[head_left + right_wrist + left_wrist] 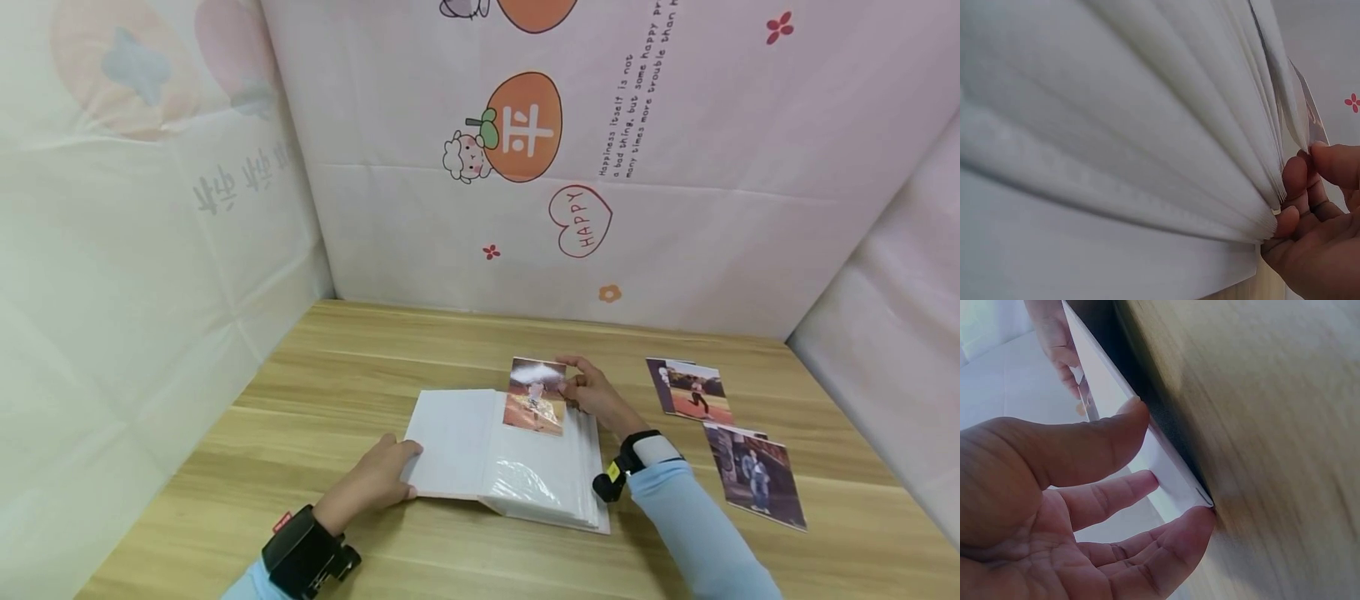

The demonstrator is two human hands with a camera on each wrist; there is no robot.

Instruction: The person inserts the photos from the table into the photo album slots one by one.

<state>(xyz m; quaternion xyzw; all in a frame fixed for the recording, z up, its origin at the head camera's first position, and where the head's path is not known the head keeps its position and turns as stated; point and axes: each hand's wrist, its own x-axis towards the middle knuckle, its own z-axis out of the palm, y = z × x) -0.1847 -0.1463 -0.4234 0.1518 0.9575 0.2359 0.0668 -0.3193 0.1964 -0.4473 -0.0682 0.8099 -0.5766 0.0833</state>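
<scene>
While left grip (381,473) holds album (452,446) edge, right grip (595,394) photo (533,408), open tabletop (322,400) leftward

White album pages (525,475); light-blue sleeves (693,525); yellow-brown wood-grain table (352,358).

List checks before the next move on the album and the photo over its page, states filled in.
1. Album open on the table: ok.
2. Left side steadied: ok, left hand touches its left edge; firmness unclear.
3. Page held: ok, right hand pinches its edge in the right wrist view.
4. Photo fully on the page: not ok, its upper part sticks out past the far edge.
5. Photo tucked in or lying on top: cannot tell.
6. Loose photos clear of the album: ok, apart, to the right.
</scene>
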